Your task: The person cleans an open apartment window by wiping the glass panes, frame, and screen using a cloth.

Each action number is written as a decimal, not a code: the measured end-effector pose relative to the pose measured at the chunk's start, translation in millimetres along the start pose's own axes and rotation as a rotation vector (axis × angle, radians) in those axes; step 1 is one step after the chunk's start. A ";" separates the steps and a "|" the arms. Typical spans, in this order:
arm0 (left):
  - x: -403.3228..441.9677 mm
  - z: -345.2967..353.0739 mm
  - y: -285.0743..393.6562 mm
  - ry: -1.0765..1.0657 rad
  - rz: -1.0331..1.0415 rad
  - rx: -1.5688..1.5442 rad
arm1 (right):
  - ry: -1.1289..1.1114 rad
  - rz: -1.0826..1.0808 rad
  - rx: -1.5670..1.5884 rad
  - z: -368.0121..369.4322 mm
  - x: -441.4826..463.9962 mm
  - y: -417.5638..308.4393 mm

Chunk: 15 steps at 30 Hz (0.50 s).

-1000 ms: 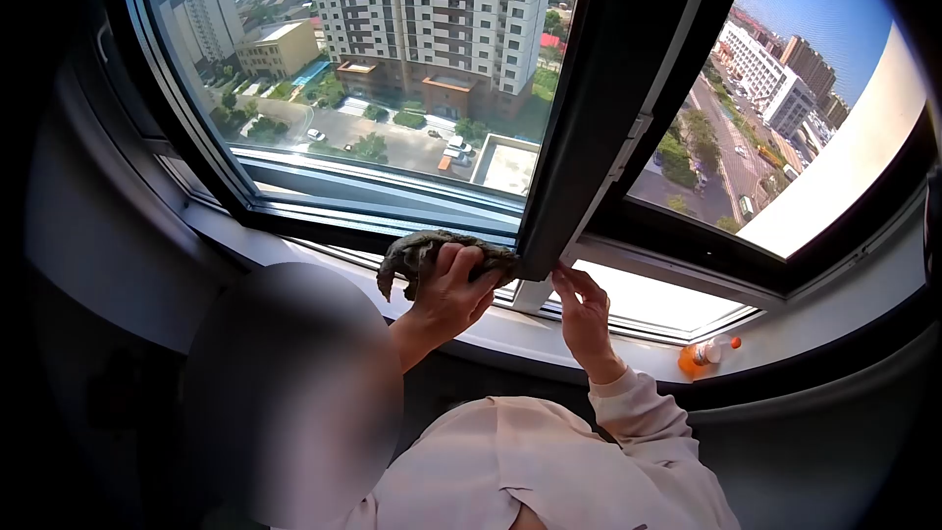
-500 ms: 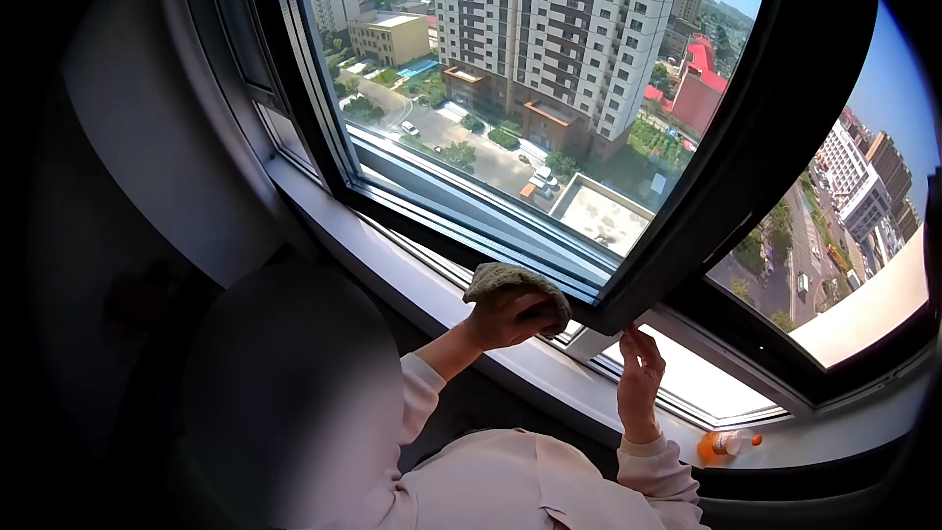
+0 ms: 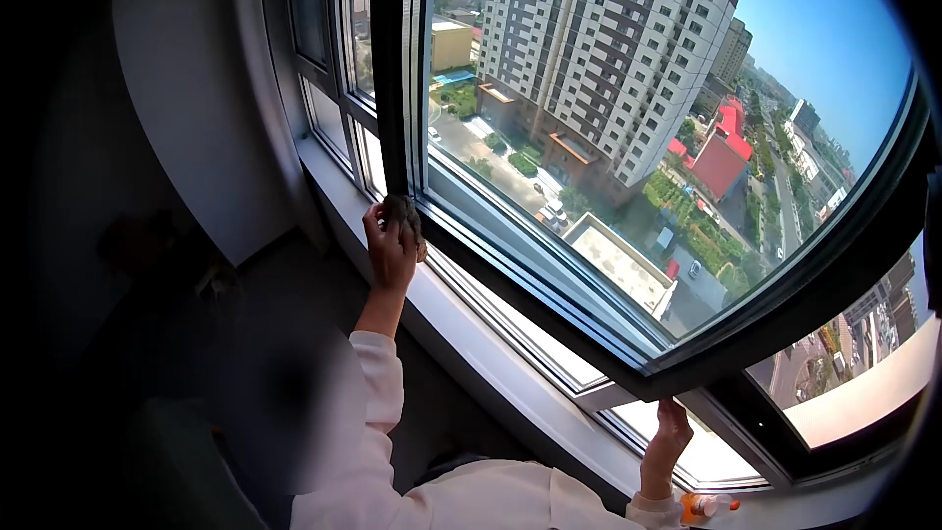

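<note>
Cloth, left hand moved leftward along sash; bottle label illegible.

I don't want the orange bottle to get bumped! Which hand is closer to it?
Right. The right hand is close to the orange bottle, at the window frame's corner; the left hand is far along the frame, holding a rag.

Cloth, dark grey-brown; sash frame, black; sill, pale grey; sleeve, pale pink; bottle, orange; tower block, banded white and dark brown.
</note>
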<state>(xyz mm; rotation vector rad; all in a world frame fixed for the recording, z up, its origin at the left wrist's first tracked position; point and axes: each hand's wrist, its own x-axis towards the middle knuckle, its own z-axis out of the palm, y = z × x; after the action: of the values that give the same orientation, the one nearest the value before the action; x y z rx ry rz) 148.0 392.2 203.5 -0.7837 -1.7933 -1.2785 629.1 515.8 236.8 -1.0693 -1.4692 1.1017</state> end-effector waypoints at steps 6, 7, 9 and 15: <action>-0.6 -9.0 13.9 -0.089 -0.095 -0.226 | 0.038 -0.061 -0.168 4.8 7.4 12.2; -20.0 -2.3 12.2 -0.127 -0.066 -0.195 | 0.055 -0.084 -0.115 2.9 11.5 24.5; -11.9 4.7 11.2 -0.166 0.131 -0.105 | 0.093 -0.116 -0.016 -1.8 17.8 44.3; 167.1 20.4 20.0 -0.001 0.372 -0.163 | 0.159 -0.092 -0.026 -2.3 8.9 45.6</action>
<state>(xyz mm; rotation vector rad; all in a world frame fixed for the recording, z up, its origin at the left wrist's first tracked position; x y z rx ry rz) 75.5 424.6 353.2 -1.1479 -1.4682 -1.1803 634.3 534.0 194.4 -1.0719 -1.3950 0.9141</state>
